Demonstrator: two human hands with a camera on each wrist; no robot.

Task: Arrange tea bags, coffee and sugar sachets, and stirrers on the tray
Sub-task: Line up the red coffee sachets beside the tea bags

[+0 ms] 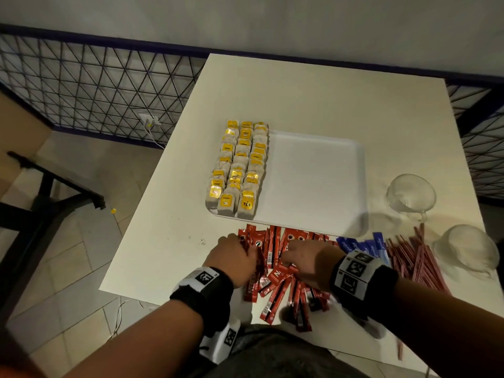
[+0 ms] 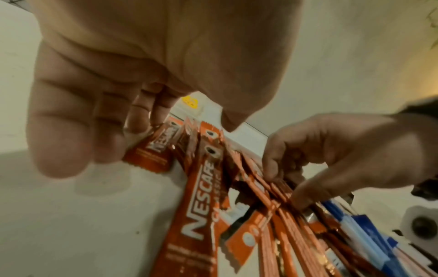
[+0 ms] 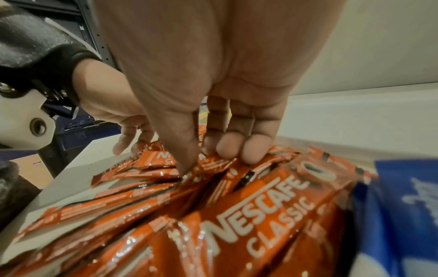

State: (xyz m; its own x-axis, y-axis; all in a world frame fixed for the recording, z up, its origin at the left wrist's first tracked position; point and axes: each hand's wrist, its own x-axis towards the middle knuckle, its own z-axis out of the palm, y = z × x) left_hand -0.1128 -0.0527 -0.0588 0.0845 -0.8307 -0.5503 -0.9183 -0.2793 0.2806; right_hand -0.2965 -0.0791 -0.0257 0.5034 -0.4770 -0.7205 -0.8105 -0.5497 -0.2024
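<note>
Dozens of red foil coffee sachets (image 1: 275,268) are lying in a loose heap under both our hands, on the white table (image 1: 313,91) just short of the white rectangular plastic tray (image 1: 313,173). We are gathering them so that they can go onto the tray as one bundle, we judge. Our left hand (image 1: 234,257) is pinching a few sachets between curled fingers (image 2: 59,131) and thumb at the heap's left edge. Our right hand (image 1: 305,260) is digging its bent fingertips (image 3: 237,148) and thumb into the middle of the heap, closing on several sachets. Beyond our hands, yellow-tagged paper tea bags (image 1: 240,165) are already filling the tray's left side in three rows, leaving the remaining tray floor bare for the rest. Just right of our right hand, blue sugar sachets (image 1: 362,246) and thin red stirrers (image 1: 414,257) are waiting beside two clear glass cups (image 1: 411,195).
</note>
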